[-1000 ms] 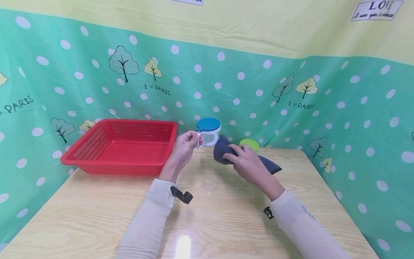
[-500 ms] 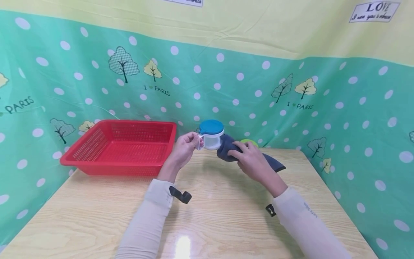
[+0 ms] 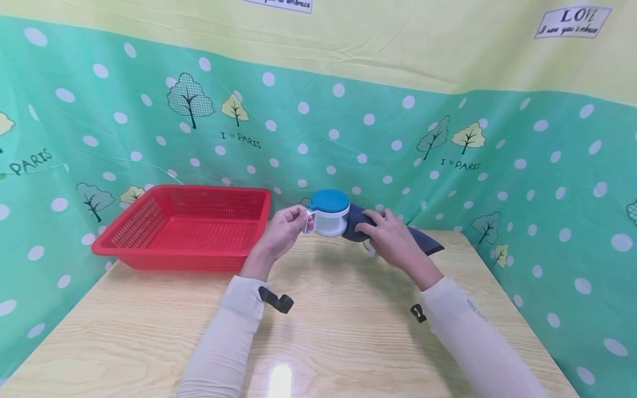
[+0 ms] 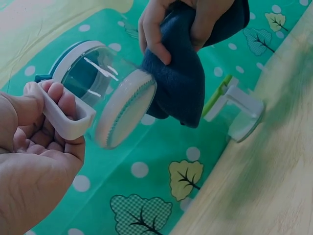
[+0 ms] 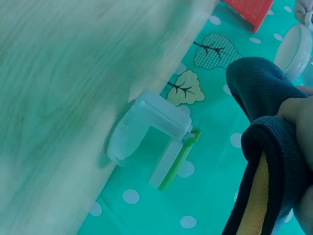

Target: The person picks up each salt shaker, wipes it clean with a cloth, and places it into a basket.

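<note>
My left hand [image 3: 282, 231] pinches the white handle of a clear seasoning jar [image 3: 330, 222], which has a blue lid and a white base. The jar is held up over the far part of the table. A dark blue cloth [image 4: 178, 68] is bunched in my right hand [image 3: 396, 246], its fold right against the jar's side near the base. In the right wrist view a yellow underside [image 5: 257, 200] of the cloth shows inside its dark edging. A similar jar with a green lid [image 5: 180, 164] stands on the table behind my right hand, mostly hidden in the head view.
A red perforated plastic basket [image 3: 174, 256] stands at the back left of the wooden table [image 3: 318, 320]. Behind and along the sides hangs a green and yellow curtain [image 3: 298, 127] with dots and trees, close to the table's far edge.
The blue-lidded jar has come slightly nearer and to the right, meeting the cloth. My right hand has shifted a little right, and the green lid has gone out of sight behind it in the head view.
</note>
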Motion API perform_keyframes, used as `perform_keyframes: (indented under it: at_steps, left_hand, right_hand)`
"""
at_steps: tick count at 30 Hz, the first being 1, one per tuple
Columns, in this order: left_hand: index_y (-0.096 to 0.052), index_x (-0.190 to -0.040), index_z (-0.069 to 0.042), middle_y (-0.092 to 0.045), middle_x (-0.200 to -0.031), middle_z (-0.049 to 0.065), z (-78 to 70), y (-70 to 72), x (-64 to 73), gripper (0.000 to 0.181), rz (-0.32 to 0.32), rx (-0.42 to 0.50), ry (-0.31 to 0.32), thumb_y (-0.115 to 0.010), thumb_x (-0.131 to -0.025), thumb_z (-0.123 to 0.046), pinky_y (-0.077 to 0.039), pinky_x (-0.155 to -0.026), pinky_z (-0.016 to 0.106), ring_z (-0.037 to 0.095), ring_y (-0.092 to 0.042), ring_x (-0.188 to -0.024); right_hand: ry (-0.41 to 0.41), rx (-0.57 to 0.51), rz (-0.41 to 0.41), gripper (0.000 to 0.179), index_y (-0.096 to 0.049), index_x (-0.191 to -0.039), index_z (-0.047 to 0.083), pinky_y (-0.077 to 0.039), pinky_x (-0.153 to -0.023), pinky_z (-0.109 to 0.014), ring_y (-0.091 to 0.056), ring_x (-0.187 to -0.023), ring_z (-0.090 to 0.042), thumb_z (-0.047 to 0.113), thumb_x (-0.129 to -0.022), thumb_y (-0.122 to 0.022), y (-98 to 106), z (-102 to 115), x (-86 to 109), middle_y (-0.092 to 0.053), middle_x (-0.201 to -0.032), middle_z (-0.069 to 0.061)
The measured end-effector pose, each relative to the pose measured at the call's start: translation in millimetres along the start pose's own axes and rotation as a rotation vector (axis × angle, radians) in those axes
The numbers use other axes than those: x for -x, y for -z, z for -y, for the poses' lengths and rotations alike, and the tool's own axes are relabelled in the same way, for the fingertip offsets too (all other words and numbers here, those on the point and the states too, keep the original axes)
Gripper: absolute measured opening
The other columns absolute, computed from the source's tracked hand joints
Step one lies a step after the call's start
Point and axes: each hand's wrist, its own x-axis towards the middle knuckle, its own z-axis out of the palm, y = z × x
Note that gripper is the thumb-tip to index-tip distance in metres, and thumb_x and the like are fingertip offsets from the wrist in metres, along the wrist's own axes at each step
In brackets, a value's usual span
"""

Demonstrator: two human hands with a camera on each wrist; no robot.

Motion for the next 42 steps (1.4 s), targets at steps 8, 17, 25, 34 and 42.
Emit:
perform_keyframes:
  at_steps: [8, 17, 25, 34, 42]
  left_hand:
    - [-0.063, -0.095, -0.004, -0.06, -0.089, 0.007, 3.7, -3.1, -0.8, 0.014, 0.013, 0.002, 0.018, -0.054, -0.105, -0.005, -0.05, -0.084, 0.025, 0.018, -0.057, -0.089]
    - [-0.064, -0.097, -0.004, -0.06, -0.091, 0.007, 1.3, -4.6, 0.1, 0.012, -0.007, -0.008, 0.041, -0.055, -0.105, -0.008, -0.051, -0.083, 0.024, 0.019, -0.057, -0.089]
    - [-0.062, -0.096, -0.003, -0.06, -0.091, 0.007, 1.4, -3.3, -0.6, 0.013, -0.027, -0.012, 0.054, -0.053, -0.105, -0.007, -0.051, -0.083, 0.024, 0.019, -0.057, -0.09]
    - [-0.062, -0.097, 0.0, -0.06, -0.09, 0.008, 4.0, -1.7, -1.3, 0.014, -0.055, -0.019, 0.04, -0.054, -0.105, -0.007, -0.051, -0.082, 0.024, 0.019, -0.057, -0.089]
    - [-0.06, -0.097, 0.004, -0.059, -0.091, 0.008, 6.5, -1.3, -1.9, 0.014, -0.081, -0.038, 0.04, -0.052, -0.106, -0.004, -0.05, -0.084, 0.024, 0.019, -0.058, -0.09]
  right_hand:
    - [-0.008, -0.005, -0.022, 0.042, -0.072, -0.12, 0.021, -0.055, -0.078, -0.054, -0.055, -0.11, -0.042, 0.001, -0.084, -0.081, 1, -4, -5.5, -0.058, -0.139, -0.018]
    - [0.004, 0.007, -0.071, 0.039, -0.072, -0.119, 0.02, -0.055, -0.079, -0.054, -0.056, -0.109, -0.042, 0.001, -0.085, -0.08, 5, -1, -7.8, -0.058, -0.14, -0.018]
    - [0.033, 0.038, -0.136, 0.041, -0.072, -0.118, 0.019, -0.054, -0.075, -0.05, -0.056, -0.104, -0.041, 0.0, -0.083, -0.081, 11, 2, -10.8, -0.059, -0.139, -0.018]
    - [0.047, 0.034, -0.16, 0.04, -0.072, -0.118, 0.018, -0.054, -0.073, -0.052, -0.057, -0.104, -0.042, 0.0, -0.083, -0.081, 18, 7, -13.4, -0.058, -0.14, -0.018]
    - [0.051, 0.042, -0.173, 0.039, -0.073, -0.117, 0.02, -0.054, -0.072, -0.052, -0.057, -0.102, -0.043, 0.001, -0.084, -0.08, 20, 13, -12.5, -0.059, -0.138, -0.018]
